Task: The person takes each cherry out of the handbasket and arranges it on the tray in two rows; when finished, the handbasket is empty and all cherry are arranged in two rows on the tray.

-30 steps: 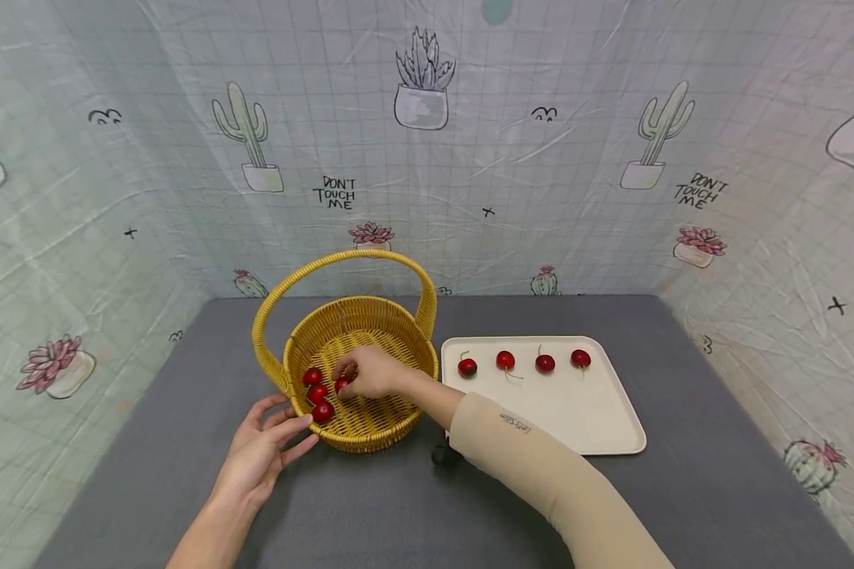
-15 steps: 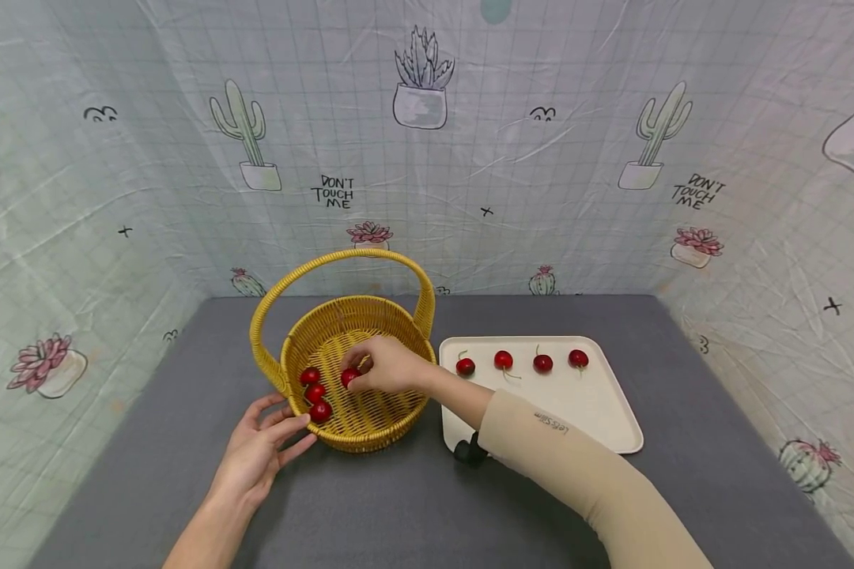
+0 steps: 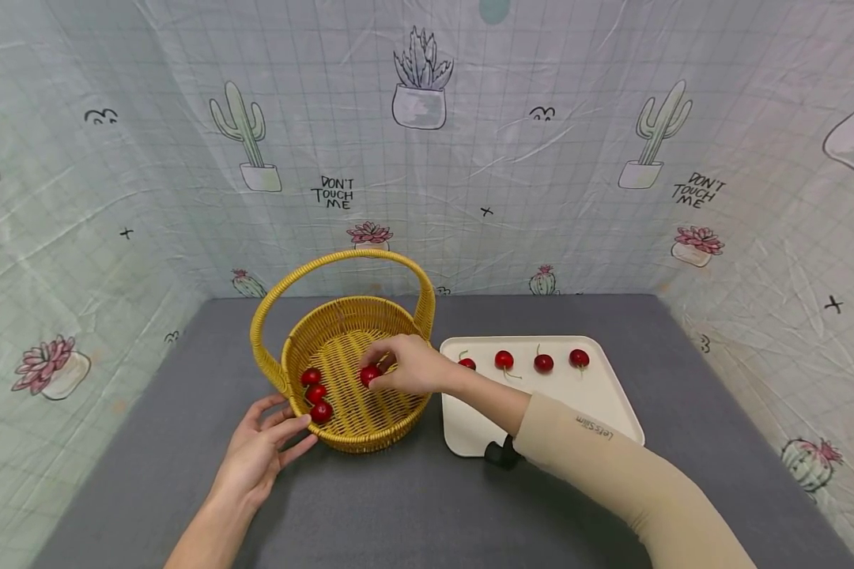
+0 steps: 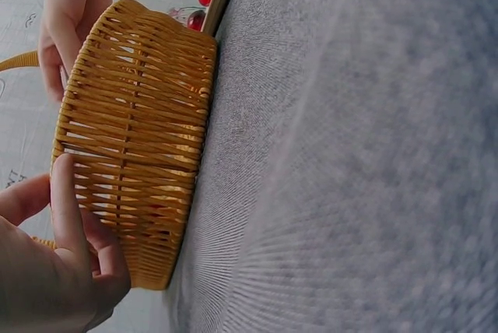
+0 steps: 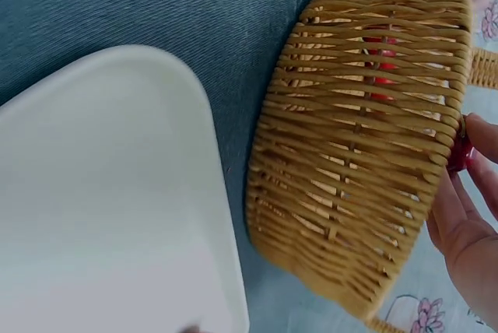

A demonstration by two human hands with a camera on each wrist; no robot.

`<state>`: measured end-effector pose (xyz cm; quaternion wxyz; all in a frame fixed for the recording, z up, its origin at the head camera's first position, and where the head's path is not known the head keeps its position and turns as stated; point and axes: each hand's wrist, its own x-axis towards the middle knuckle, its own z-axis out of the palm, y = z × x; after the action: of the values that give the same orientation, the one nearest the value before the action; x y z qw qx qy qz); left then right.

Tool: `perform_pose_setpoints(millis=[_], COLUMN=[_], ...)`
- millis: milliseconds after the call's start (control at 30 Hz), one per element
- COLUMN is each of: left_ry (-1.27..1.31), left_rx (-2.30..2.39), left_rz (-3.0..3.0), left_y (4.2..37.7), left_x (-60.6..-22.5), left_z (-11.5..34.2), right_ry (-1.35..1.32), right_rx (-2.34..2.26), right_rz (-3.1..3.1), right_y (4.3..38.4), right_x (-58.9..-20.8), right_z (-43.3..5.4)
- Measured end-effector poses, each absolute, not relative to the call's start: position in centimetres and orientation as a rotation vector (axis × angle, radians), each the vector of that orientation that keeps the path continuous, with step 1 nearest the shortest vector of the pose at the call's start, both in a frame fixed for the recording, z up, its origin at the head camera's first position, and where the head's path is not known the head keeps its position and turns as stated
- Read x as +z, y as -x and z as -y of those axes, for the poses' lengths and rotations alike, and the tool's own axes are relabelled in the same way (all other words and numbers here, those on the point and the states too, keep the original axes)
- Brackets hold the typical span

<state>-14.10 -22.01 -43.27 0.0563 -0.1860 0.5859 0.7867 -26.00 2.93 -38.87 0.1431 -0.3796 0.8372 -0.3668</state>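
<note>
A yellow wicker basket (image 3: pixel 356 433) with a tall arched handle stands on the table. Fingers of my left hand (image 3: pixel 245 458) hold its near left rim; in the left wrist view, one finger lies along the outer wall. My right hand (image 3: pixel 416 365) pinches a dark red cherry (image 3: pixel 369 376) between thumb and fingers, over the inside of the basket. The right wrist view shows that cherry (image 5: pixel 461 152) up at the rim. Three more cherries (image 3: pixel 316 393) lie in a row along the basket's left inner side.
Right of the basket is a shallow cream tray (image 3: pixel 562 411) with several stemmed cherries (image 3: pixel 543 363) lined up at its far side. My right forearm (image 3: pixel 583 450) crosses above the tray, a black device (image 3: pixel 501 454) under its wrist. A printed curtain (image 3: pixel 512 158) backs the grey table (image 3: pixel 370 506).
My right hand has drawn the cherry to the right and away from the row, rising in the basket. The left hand and the basket stay in place.
</note>
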Motion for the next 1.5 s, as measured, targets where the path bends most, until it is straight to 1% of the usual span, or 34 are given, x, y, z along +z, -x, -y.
perform_pose_setpoints(millis=[567,833,1100,1500], left_ry=[0.557,0.566,0.569,0.575], left_rx=[2.378,2.373,2.373,2.375], left_rz=[-1.779,-1.785,-1.777,-1.778], left_y=[14.2,14.3,14.3,14.3], left_x=[-43.2,-43.2,-43.2,-43.0], left_z=[22.1,22.1,22.0,22.1], right_ry=[1.097,1.007,0.973,0.848], right_rx=[-1.177,-1.264,-1.308,-1.413], right_rz=[-2.406,-2.354,-2.375,-2.372], right_y=[24.5,23.7,23.0,22.6], right_x=[-37.5,-37.3,-37.2,-37.7], right_z=[-8.2,-10.5,-12.9,-15.4])
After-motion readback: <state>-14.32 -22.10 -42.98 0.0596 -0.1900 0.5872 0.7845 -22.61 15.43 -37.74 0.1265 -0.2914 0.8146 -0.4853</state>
